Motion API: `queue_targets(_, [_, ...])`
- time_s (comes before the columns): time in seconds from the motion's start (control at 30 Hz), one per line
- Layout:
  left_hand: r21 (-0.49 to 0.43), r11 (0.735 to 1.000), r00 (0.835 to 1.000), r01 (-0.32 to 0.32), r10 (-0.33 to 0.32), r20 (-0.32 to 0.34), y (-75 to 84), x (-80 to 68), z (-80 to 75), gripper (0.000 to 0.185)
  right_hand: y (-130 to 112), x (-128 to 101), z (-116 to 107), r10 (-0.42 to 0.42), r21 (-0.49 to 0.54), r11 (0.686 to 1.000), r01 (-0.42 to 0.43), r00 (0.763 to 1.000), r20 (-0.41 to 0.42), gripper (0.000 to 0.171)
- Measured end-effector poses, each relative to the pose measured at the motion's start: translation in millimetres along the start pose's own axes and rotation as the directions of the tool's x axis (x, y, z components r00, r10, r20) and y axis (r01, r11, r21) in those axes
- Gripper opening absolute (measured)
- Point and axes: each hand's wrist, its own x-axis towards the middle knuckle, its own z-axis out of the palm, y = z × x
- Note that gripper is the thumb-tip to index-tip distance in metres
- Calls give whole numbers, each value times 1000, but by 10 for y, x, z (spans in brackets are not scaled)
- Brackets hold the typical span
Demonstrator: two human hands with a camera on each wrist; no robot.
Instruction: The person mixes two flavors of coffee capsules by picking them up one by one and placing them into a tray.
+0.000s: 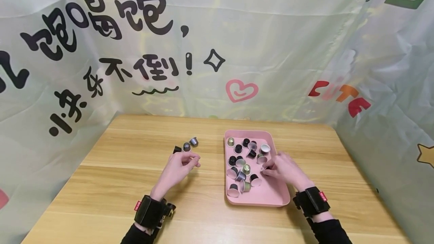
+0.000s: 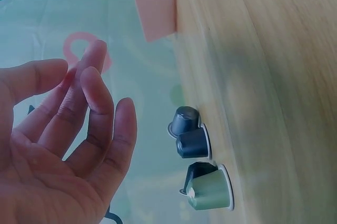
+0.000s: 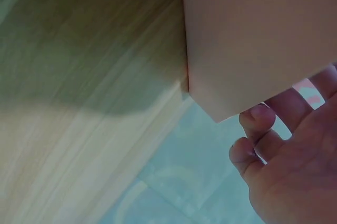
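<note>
My right hand (image 1: pixel 285 169) reaches over the right side of a pink tray (image 1: pixel 271 195), its thumb and fingers pinching a coffee capsule that they mostly cover. Around it in the tray lie several coffee capsules, among them a black one (image 1: pixel 238 148), a pale green one (image 1: pixel 245 186) and a white-lidded one (image 1: pixel 265 148). The tray wall (image 3: pixel 253 40) hides the fingertips in the right wrist view. My left hand (image 1: pixel 178 168) hovers over the table left of the tray, fingers loosely bent and holding nothing. Just beyond it stand a dark capsule (image 2: pixel 192 143) and a green one (image 2: pixel 211 190).
A wooden table (image 1: pixel 135 183) carries the tray and the loose capsules. A grey-blue capsule (image 1: pixel 194 141) lies near the left group. Printed cloth (image 1: pixel 285 48) hangs behind the table and along its right side.
</note>
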Motion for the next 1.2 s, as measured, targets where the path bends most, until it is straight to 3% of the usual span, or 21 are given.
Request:
queue_targets(0.43, [-5,1000,1000,10,-10,-7,-32,-26,-40,21,-21,-45,-15,57,-4,998,-58,998,-34,12])
queue_targets(0.7, [102,995,997,1,7,-75,-100,-29,-183,28,-28,-127,-105,147,70,988,-140,983,-114,23])
queue_targets(0.9, [200,980,994,15,7,-106,-208,-35,-305,37,-4,-199,-76,149,96,987,-131,965,-215,29])
queue_targets(1.07, [267,963,995,41,-16,-95,-286,-44,-384,41,33,-206,13,116,103,991,-89,949,-293,35])
queue_targets(1.2, [315,949,998,30,-10,-66,-327,-41,-433,43,39,-217,53,122,135,987,-84,944,-307,39])
